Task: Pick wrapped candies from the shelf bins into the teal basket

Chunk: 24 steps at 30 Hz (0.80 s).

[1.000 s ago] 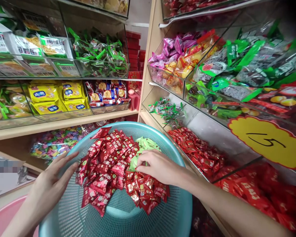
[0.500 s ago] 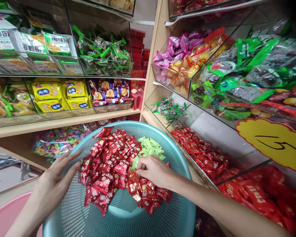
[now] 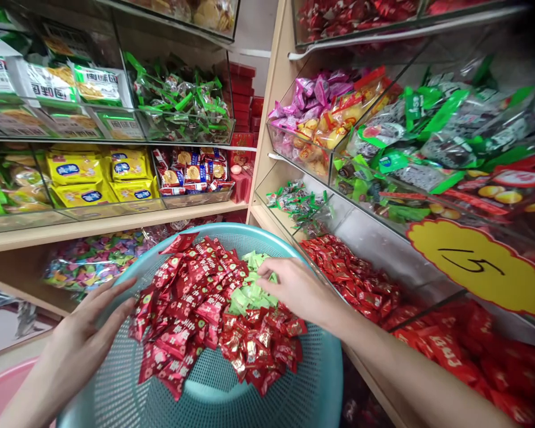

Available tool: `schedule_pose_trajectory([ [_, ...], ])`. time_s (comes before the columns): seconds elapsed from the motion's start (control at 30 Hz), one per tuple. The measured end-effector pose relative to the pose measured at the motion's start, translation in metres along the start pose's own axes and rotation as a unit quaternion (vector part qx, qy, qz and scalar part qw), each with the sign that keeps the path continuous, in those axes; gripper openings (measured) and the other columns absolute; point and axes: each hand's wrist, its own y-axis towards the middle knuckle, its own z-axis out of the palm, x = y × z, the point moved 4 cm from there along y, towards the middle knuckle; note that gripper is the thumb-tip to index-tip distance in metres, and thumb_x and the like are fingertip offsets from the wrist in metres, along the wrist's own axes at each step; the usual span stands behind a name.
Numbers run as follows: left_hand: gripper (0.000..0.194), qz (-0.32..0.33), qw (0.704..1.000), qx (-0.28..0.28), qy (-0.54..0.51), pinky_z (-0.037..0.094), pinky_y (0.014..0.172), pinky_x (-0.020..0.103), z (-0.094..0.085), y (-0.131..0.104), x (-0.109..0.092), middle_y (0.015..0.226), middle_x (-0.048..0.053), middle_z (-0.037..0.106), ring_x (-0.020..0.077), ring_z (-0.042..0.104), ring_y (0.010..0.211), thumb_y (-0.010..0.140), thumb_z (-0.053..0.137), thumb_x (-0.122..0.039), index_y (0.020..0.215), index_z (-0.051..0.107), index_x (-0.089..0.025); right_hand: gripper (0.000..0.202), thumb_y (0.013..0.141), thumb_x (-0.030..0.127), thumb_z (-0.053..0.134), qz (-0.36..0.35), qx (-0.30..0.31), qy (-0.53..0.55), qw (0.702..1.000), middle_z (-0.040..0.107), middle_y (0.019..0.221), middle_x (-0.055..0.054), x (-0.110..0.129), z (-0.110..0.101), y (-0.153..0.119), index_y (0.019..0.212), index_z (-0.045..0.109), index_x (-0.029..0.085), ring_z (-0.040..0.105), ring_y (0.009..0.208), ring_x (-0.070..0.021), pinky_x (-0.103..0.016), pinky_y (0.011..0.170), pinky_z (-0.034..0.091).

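Observation:
A blue-green plastic basket (image 3: pixel 326 380) holds several piles of wrapped sweets. Large dark-red sweet packets (image 3: pixel 191 297) lie on its left side, smaller red and gold sweets (image 3: pixel 256 348) at the lower right, and light-green sweets (image 3: pixel 245 299) behind those. My left hand (image 3: pixel 87 330) is open at the basket's left rim, fingers apart and nothing in them. Inside the basket, my right hand (image 3: pixel 289 288) reaches into the green pile, its fingers curled closed around a green sweet at the fingertips. Its palm is hidden from view.
Shelves with clear bins surround the basket, holding yellow packets (image 3: pixel 91 175), green-wrapped snacks (image 3: pixel 182 98) and red sweets (image 3: pixel 352 270). A yellow tag (image 3: pixel 477 261) marked 15 juts out at right. A pink tub (image 3: pixel 9 389) stands lower left.
My right hand has moved up and right from the edge of the red and gold sweets onto the green ones. The view has shifted slightly. My left hand stays at the rim.

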Motion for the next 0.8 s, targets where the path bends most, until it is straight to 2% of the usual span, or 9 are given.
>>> schedule_pose_trajectory([
  [0.1, 0.059, 0.006, 1.0, -0.001, 0.003, 0.051, 0.081, 0.037, 0.002, 0.002, 0.004, 0.121, 0.004, 0.057, 0.0252, 0.047, 0.117, 0.067, 0.042, -0.063, 0.11, 0.059, -0.026, 0.019, 0.082, 0.03, 0.045, 0.052, -0.034, -0.119, 0.991, 0.065, 0.084, -0.002, -0.021, -0.038, -0.001, 0.086, 0.061, 0.021, 0.056, 0.073, -0.0146, -0.026, 0.063, 0.037],
  [0.2, 0.057, 0.024, 1.0, -0.009, 0.005, 0.047, 0.086, 0.038, 0.004, 0.003, 0.007, 0.119, 0.003, 0.058, 0.0245, 0.048, 0.115, 0.068, 0.042, -0.061, 0.11, 0.059, -0.027, 0.022, 0.084, 0.022, 0.039, 0.13, -0.031, -0.282, 0.95, 0.063, 0.089, -0.007, -0.046, -0.059, -0.004, 0.091, 0.059, 0.018, 0.057, 0.08, -0.0184, -0.028, 0.064, 0.038],
  [0.27, 0.056, 0.035, 0.999, -0.015, 0.005, 0.048, 0.085, 0.038, 0.005, 0.003, 0.01, 0.12, 0.003, 0.057, 0.0243, 0.048, 0.115, 0.068, 0.043, -0.06, 0.111, 0.058, -0.027, 0.024, 0.084, 0.016, 0.037, 0.147, 0.002, -0.338, 0.929, 0.061, 0.094, -0.009, -0.059, -0.058, -0.004, 0.095, 0.058, 0.017, 0.056, 0.086, -0.0201, -0.028, 0.067, 0.038],
  [0.4, 0.053, 0.031, 0.999, -0.019, 0.008, 0.052, 0.077, 0.034, 0.005, 0.002, 0.01, 0.119, 0.002, 0.058, 0.0247, 0.051, 0.112, 0.07, 0.044, -0.058, 0.111, 0.059, -0.028, 0.032, 0.084, 0.012, 0.032, 0.11, 0.066, -0.323, 0.938, 0.054, 0.109, -0.011, -0.065, -0.04, 0.001, 0.106, 0.055, 0.018, 0.049, 0.099, -0.0212, -0.03, 0.076, 0.038],
  [0.6, 0.053, 0.034, 0.999, -0.018, -0.002, 0.054, 0.07, 0.031, -0.001, 0.0, -0.003, 0.116, 0.002, 0.06, 0.025, 0.054, 0.108, 0.068, 0.046, -0.057, 0.109, 0.06, -0.028, 0.04, 0.086, 0.014, 0.028, 0.128, 0.095, -0.281, 0.946, 0.044, 0.118, -0.012, -0.066, -0.036, 0.003, 0.12, 0.048, 0.023, 0.046, 0.102, -0.0197, -0.03, 0.081, 0.035],
  [0.8, 0.056, 0.011, 1.0, 0.009, 0.003, 0.052, 0.074, 0.031, -0.003, -0.002, -0.015, 0.118, 0.004, 0.058, 0.0242, 0.052, 0.111, 0.068, 0.043, -0.057, 0.11, 0.059, -0.024, 0.035, 0.088, 0.022, 0.029, 0.158, 0.121, -0.281, 0.939, 0.043, 0.115, -0.012, -0.076, -0.032, 0.003, 0.114, 0.052, 0.022, 0.046, 0.105, -0.0218, -0.031, 0.079, 0.037],
])
